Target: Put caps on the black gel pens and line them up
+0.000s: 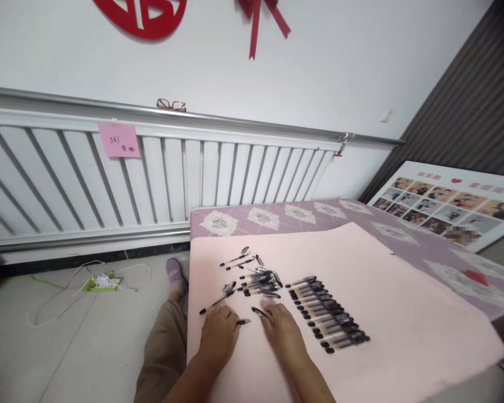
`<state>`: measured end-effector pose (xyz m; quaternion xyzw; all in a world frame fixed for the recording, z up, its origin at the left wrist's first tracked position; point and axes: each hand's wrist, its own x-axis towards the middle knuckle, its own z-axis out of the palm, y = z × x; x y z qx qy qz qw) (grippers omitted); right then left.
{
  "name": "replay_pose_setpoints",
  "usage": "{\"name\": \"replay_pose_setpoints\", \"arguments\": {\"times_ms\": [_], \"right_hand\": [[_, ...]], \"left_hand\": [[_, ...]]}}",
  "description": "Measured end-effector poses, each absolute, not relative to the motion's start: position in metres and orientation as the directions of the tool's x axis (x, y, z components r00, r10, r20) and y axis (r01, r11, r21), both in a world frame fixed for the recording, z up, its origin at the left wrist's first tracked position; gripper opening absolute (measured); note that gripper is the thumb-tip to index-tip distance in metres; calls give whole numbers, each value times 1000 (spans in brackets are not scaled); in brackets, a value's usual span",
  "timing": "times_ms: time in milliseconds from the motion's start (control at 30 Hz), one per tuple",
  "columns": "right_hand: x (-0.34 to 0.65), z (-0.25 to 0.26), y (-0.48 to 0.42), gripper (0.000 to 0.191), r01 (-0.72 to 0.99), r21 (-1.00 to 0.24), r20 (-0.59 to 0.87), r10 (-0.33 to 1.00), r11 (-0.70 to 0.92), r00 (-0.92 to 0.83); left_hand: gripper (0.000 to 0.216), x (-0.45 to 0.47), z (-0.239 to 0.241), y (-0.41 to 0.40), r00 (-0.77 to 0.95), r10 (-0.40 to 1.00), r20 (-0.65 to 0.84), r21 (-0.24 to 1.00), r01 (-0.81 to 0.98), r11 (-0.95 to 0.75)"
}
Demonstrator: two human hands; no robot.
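Note:
My left hand [219, 331] is closed around a pen [244, 321]; only its short dark end sticks out past the fingers towards the right. Facing it, my right hand [280, 323] pinches a slim black piece that looks like a pen cap [259, 312]. The two pieces are a small gap apart. Just beyond my hands lies a loose heap of pens [258, 281] and dark caps. One pen [217, 302] lies slantwise beside my left hand. To the right of my right hand, several pens [327, 313] lie side by side in a slanting row.
Pink paper [361, 268] covers much of a table with a purple patterned cloth [277, 215]. A photo board [449, 207] leans at the far right. Behind stands a white radiator [218, 168] with glasses [171, 104] on its pipe. A power strip [103, 281] with cables lies on the floor.

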<state>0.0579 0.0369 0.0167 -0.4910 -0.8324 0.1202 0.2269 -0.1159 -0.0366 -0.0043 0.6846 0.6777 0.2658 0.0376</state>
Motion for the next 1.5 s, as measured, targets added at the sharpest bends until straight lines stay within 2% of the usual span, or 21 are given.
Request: {"name": "replay_pose_setpoints", "arguments": {"times_ms": [233, 333, 567, 667, 767, 1033, 1167, 1400, 1500], "right_hand": [[40, 22, 21, 23, 677, -445, 273, 809, 586, -521], [38, 19, 14, 26, 611, -523, 271, 795, 594, -542], [45, 13, 1, 20, 477, -788, 179, 886, 389, -428], [45, 9, -2, 11, 407, -852, 157, 902, 330, -403], [45, 3, -4, 9, 351, -894, 137, 916, 278, -377], [46, -5, -6, 11, 302, -934, 75, 930, 192, -361], [43, -2, -6, 12, 343, -911, 108, 935, 230, -339], [38, -5, -7, 26, 416, -868, 157, 945, 270, -286], [39, -5, -8, 15, 383, -885, 156, 943, 266, -294]], "left_hand": [[10, -115, -6, -38, -20, 941, 338, 394, 911, -122], [10, -116, -4, -39, 25, 930, 366, 401, 898, -182], [10, -114, -4, -43, 80, 916, 393, 418, 872, -255], [10, -113, -5, -44, 106, 914, 392, 416, 866, -278], [10, -113, -4, -44, 125, 910, 396, 412, 861, -298], [11, -113, -2, -45, 144, 893, 427, 400, 855, -329], [11, -113, -2, -45, 147, 884, 443, 397, 853, -340], [11, -113, -2, -46, 143, 877, 459, 389, 855, -343], [11, -112, -1, -46, 137, 876, 462, 387, 858, -338]]}}
